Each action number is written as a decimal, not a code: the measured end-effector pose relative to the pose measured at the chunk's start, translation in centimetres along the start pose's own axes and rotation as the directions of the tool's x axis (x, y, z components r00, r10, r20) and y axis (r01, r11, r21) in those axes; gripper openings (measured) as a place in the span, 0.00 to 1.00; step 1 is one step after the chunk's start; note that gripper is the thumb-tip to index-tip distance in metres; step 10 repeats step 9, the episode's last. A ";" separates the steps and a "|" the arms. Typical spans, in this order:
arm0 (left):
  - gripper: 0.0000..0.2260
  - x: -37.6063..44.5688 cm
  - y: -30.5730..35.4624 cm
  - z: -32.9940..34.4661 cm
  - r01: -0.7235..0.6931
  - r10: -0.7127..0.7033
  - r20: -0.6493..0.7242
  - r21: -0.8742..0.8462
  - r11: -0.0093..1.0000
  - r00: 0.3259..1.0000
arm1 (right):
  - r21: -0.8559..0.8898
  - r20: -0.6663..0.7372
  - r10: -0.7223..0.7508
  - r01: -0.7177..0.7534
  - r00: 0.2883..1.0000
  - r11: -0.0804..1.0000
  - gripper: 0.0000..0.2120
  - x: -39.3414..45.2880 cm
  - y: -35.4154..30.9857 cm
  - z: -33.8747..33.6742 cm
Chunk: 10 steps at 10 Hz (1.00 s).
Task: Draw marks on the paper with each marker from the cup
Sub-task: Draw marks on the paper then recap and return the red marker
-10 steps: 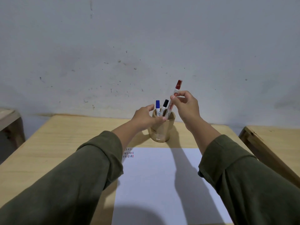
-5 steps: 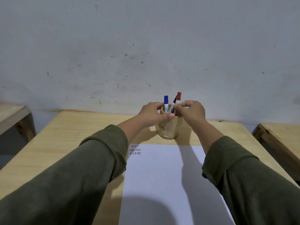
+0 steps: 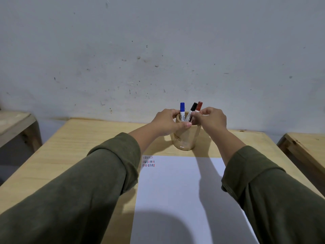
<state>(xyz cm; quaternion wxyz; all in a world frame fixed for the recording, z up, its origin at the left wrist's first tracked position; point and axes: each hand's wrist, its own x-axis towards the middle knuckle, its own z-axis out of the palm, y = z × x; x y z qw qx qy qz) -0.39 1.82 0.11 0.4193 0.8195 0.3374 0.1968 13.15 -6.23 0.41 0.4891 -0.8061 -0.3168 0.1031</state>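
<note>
A tan cup [image 3: 186,138] stands on the wooden table [image 3: 88,138] just beyond a white sheet of paper [image 3: 175,191]. Three markers stick out of it: a blue-capped one [image 3: 182,110] at the left, a black-capped one [image 3: 193,107] and a red-capped one [image 3: 199,106] at the right. My left hand [image 3: 167,122] wraps the cup's left side near its rim. My right hand [image 3: 212,119] pinches the red marker's barrel just above the rim. Short rows of blue, black and red marks [image 3: 148,162] sit in the paper's far left corner.
A stained white wall [image 3: 158,50] rises right behind the table. Another wooden table [image 3: 15,124] stands at the left and one more [image 3: 306,147] at the right, each separated by a gap. My green sleeves cover the near table edge.
My right hand has lowered the red marker from above the cup down into it, beside the black one. The left hand stayed on the cup. The camera moved in closer.
</note>
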 end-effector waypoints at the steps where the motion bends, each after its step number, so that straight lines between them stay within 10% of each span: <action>1: 0.26 -0.1 0.0 0.0 -0.004 0.004 -0.004 0.001 1.000 1.000 | -0.005 0.006 -0.003 0.003 1.000 1.000 0.12 0.2 -0.1 0.1; 10: 0.33 -1.9 0.7 0.4 0.030 -0.029 -0.081 0.009 1.000 0.996 | 0.002 0.045 -0.057 0.057 0.997 0.998 0.24 -1.6 -1.2 -2.3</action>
